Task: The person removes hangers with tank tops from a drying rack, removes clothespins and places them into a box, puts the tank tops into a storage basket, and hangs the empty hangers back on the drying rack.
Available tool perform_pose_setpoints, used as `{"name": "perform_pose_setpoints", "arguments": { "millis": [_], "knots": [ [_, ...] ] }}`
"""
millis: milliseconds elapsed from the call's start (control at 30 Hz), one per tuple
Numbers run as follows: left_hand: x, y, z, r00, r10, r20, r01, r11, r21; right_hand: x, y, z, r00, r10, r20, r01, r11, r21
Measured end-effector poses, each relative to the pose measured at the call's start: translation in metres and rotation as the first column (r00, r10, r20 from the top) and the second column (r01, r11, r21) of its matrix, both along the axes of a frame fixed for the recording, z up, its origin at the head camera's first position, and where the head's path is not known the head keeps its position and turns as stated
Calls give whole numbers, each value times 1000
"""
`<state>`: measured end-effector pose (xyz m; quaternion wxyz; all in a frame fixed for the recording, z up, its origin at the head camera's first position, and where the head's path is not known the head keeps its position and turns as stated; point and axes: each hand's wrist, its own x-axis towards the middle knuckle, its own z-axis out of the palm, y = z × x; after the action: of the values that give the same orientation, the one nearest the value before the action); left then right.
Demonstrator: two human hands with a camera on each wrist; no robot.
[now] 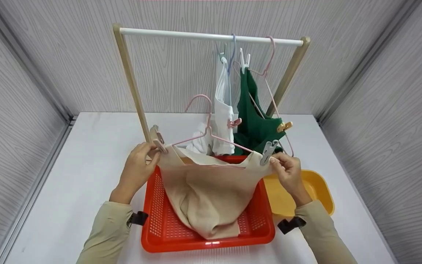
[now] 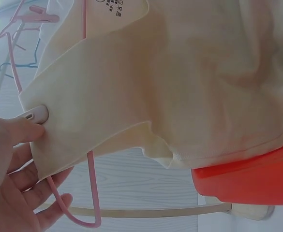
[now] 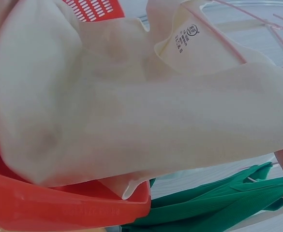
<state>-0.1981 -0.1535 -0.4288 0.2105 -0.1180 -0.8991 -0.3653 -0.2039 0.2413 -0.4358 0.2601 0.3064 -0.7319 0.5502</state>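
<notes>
The fingers of the left hand [image 1: 136, 168] and right hand [image 1: 288, 172] pinch opposite shoulders of the beige shirt [image 1: 214, 190], which lies midway between them on a pink hanger [image 1: 208, 128]. Its lower part sags into the red basket [image 1: 247, 242]. The hanger's long axis runs left to right, on the near side of the white rod [image 1: 181, 34].

the basket [image 1: 174, 248] lies at the centre, the top [image 1: 211, 190] on its hanger [image 1: 232, 143] above and partly in it, left hand [image 1: 137, 167] at ten o'clock, right hand [image 1: 288, 172] at two. the tray [image 1: 315, 183] lies at three; behind, at twelve, stands the rack [image 1: 178, 34], two garments [image 1: 255, 128] hanging toward one.
</notes>
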Motion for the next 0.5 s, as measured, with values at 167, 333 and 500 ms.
{"name": "perform_pose_setpoints", "arguments": {
  "millis": [167,333,500],
  "knots": [
    [2,-3,-2,998,-55,-9,55,998,-1,-1,2,1,1000,15,-19,-15,1000,16],
    [4,-5,-5,994,-99,-48,99,995,-6,-2,4,1,999,34,-28,-33,999,18],
    [4,-5,-7,991,-113,-70,114,993,9,-2,6,1,999,51,-17,-50,999,7]
  ]
}}
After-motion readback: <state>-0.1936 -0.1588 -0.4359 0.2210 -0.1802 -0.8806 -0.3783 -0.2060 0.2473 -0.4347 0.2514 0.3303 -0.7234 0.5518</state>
